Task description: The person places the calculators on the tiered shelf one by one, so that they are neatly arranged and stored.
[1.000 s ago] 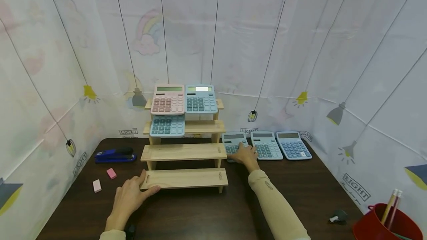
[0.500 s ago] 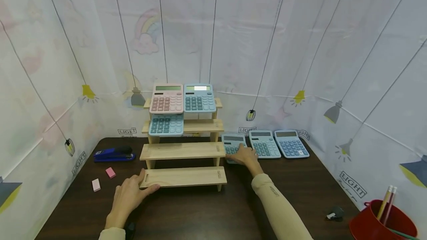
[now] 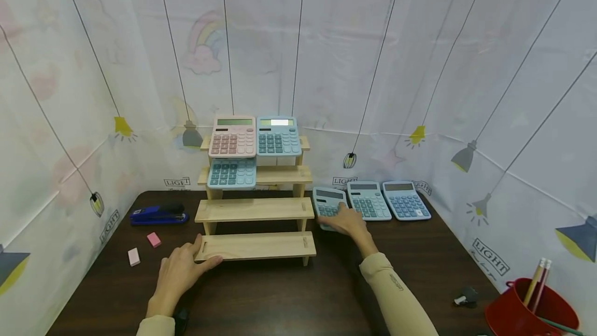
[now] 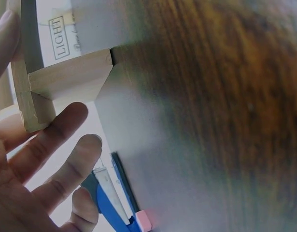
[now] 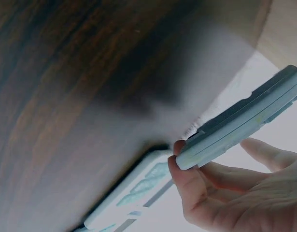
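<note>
Calculator (image 3: pixel 328 205), light blue, at 3 o'clock of wooden stand (image 3: pixel 255 210): right hand (image 3: pixel 346 221) grips its near end, raised off the surface (image 3: pixel 289 294) for lifting. Left hand (image 3: pixel 179 274), fingers straight, braces the stand's lowest step at 9 o'clock, steadying it.

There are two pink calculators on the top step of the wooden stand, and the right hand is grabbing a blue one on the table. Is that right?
Not quite. In the head view the top step of the wooden stand has one pink calculator and one blue calculator beside it. The right hand does grip a blue-green calculator on the table.
</note>
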{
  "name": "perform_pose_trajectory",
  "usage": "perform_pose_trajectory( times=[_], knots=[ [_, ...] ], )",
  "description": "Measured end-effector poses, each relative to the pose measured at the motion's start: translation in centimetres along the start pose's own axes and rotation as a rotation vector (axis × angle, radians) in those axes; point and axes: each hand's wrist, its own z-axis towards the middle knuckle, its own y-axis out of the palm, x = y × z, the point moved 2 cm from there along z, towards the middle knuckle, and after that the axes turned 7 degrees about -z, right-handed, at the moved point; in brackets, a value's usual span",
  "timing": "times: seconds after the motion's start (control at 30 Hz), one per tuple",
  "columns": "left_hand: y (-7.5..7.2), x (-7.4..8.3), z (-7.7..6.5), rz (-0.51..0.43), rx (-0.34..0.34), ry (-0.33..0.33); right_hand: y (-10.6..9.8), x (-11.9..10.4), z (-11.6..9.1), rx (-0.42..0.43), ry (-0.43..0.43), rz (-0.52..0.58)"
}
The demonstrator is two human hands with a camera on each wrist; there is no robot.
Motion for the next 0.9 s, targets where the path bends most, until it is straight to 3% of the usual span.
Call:
perform_pose_trajectory(
  times=[0.2,0.57,0.9],
  knots=[
    [0.3,-0.1,-0.2,0.006,0.006,0.006,-1.5,0.2,-1.5,0.025,-0.017,0.032],
    [0.4,0.1,-0.4,-0.002,0.008,0.013,-5.5,-0.6,-4.1,0.087,-0.068,-0.028],
    [0.1,0.0,-0.1,-0.010,0.014,0.019,-8.8,-3.0,-5.8,0.190,-0.155,-0.055]
  ],
)
